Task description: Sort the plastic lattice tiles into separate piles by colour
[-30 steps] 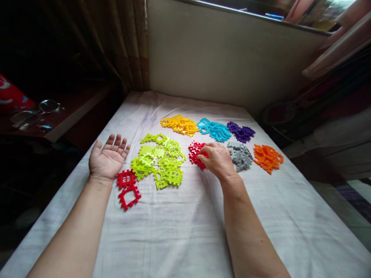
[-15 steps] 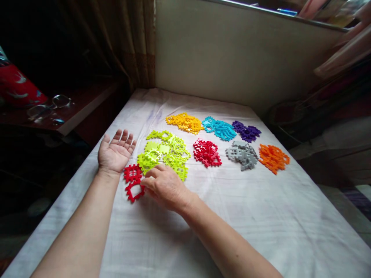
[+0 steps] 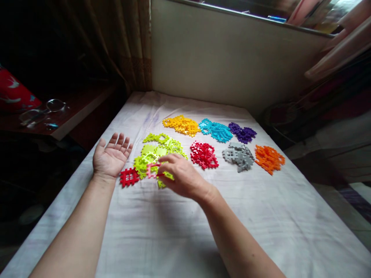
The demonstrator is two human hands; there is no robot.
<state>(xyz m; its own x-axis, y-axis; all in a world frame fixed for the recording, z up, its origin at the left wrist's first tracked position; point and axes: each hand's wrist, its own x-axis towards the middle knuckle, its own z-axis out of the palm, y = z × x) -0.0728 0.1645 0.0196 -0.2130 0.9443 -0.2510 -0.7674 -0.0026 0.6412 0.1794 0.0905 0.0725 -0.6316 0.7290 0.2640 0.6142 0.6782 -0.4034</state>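
Observation:
My left hand (image 3: 111, 156) rests palm up on the white sheet, fingers apart and holding nothing. Close to its wrist lies a red window-shaped piece (image 3: 129, 177). My right hand (image 3: 181, 174) grips a red square frame piece (image 3: 151, 170), raised over the lime green pieces (image 3: 149, 150), and hides part of them. A pile of red pieces (image 3: 203, 155) sits to the right of the green ones.
Yellow (image 3: 182, 125), blue (image 3: 219, 131) and purple (image 3: 242, 133) piles form the back row. Grey (image 3: 239, 156) and orange (image 3: 269, 158) piles lie at the right. Eyeglasses (image 3: 46, 110) rest on a dark side table (image 3: 84, 103) at the left.
My right hand has lifted the lower red frame piece off the sheet and moved it right, over the green pieces. My left hand stays palm up. The view has shifted slightly.

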